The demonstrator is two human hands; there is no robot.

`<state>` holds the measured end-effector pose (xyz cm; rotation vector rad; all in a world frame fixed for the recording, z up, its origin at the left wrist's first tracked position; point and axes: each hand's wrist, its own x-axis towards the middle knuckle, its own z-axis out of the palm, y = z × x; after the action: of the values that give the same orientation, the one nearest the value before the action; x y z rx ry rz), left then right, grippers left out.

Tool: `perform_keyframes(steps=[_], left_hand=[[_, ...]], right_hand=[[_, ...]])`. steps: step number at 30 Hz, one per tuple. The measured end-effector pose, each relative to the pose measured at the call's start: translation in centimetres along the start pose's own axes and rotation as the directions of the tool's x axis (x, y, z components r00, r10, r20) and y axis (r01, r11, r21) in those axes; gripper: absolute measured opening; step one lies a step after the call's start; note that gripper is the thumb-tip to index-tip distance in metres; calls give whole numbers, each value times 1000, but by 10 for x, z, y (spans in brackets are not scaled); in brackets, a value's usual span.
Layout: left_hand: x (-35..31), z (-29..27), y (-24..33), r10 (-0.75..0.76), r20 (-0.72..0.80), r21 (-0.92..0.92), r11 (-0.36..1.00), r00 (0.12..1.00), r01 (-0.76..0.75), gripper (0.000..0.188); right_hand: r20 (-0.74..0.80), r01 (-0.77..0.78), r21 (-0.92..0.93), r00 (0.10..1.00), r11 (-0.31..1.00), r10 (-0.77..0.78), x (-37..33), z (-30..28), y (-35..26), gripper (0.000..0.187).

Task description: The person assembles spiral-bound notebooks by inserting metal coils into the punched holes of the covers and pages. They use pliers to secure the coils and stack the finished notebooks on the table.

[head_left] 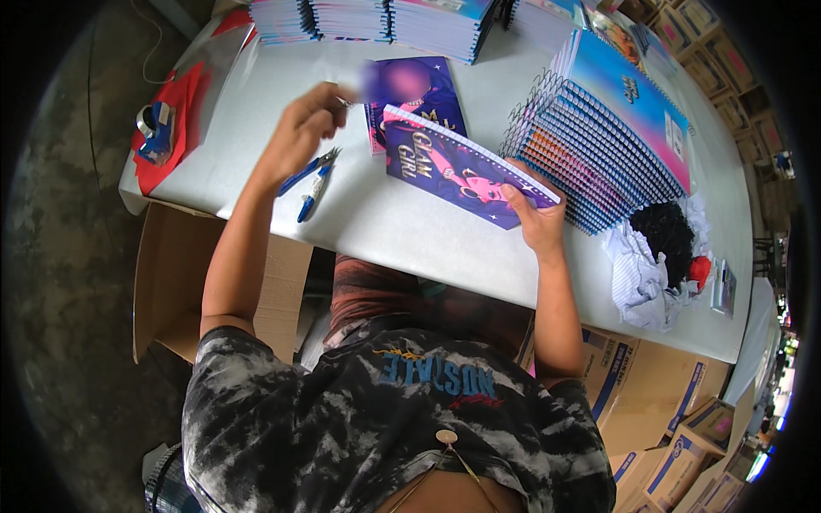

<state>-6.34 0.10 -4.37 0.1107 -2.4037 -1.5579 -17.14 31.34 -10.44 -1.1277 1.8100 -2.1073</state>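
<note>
My right hand (539,218) grips a purple notebook (453,175) with a pink drawn figure on its cover, thumb on the front. The notebook is tilted, and a row of holes runs along its upper white edge. My left hand (310,124) is raised to its left, fingertips pinched together near a small shiny bit that I cannot make out. Below that hand, blue-handled cutting pliers (318,184) rest on the table (376,222). Behind the held notebook lies another purple notebook (440,81), partly covered and partly blurred.
A tall stack of spiral notebooks (599,128) stands at the right, more stacks (351,21) at the back. Crumpled cloth (637,282) and a black tangle (663,239) lie at the right front. A blue tape dispenser (156,132) sits on red sheets (192,111). Cardboard boxes (650,385) stand below.
</note>
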Motion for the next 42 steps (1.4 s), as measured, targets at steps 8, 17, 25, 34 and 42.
perform_keyframes(steps=[8, 17, 25, 34, 42], left_hand=[[-6, 30, 6, -69, 8, 92, 993, 998, 68, 42], [5, 19, 16, -367, 177, -126, 912, 913, 391, 40], [27, 3, 30, -1, 185, 131, 991, 983, -24, 20], [23, 23, 61, 391, 341, 769, 407, 855, -493, 23], [14, 37, 51, 493, 239, 866, 282, 837, -413, 70]], right_hand=[[-39, 3, -27, 999, 1000, -4, 0, 4, 1, 27], [-16, 67, -81, 998, 994, -69, 0, 3, -1, 23], [-16, 28, -4, 999, 1000, -29, 1, 1, -5, 21], [34, 107, -266, 994, 958, -101, -9, 6, -3, 25], [13, 219, -356, 973, 908, -229, -22, 11, -3, 39]])
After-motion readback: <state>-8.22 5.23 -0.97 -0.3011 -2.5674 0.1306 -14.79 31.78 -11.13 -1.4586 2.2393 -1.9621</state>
